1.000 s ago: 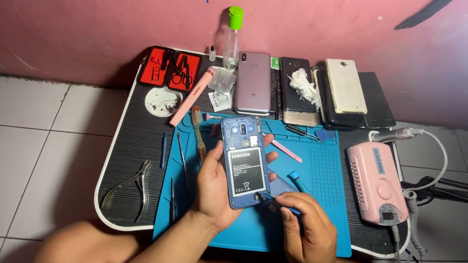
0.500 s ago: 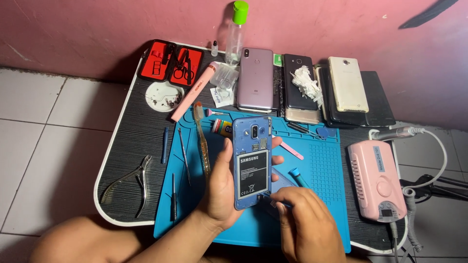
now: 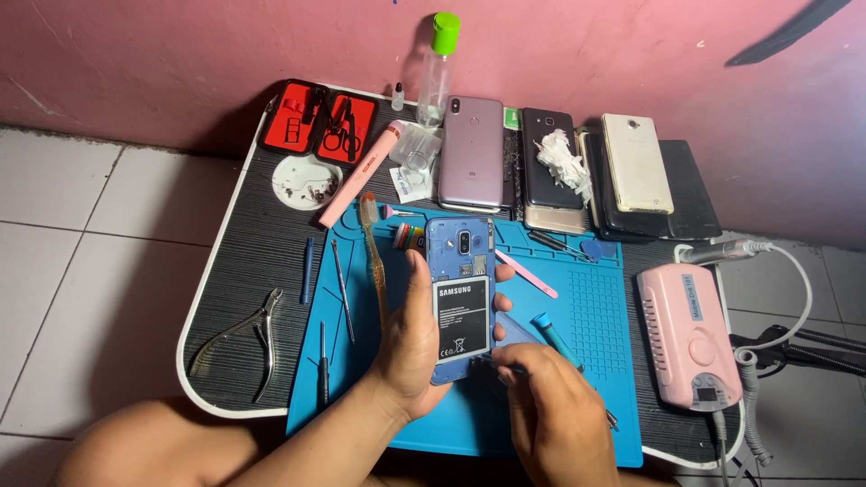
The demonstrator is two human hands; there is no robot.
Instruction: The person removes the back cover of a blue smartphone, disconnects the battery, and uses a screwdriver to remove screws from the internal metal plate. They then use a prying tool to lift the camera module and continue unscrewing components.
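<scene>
My left hand (image 3: 417, 347) sits at lower centre of the frame, palm turned right, fingers curled in a grip, thumb up. My right hand (image 3: 552, 417) is lower right, knuckles up, fingertips pinched together. Both forearms enter from the bottom edge.

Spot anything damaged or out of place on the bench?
The blue phone in the left hand has its back cover off, battery exposed. A white crumpled wad sits on the black phone by the wall. Nothing spilled.
</scene>
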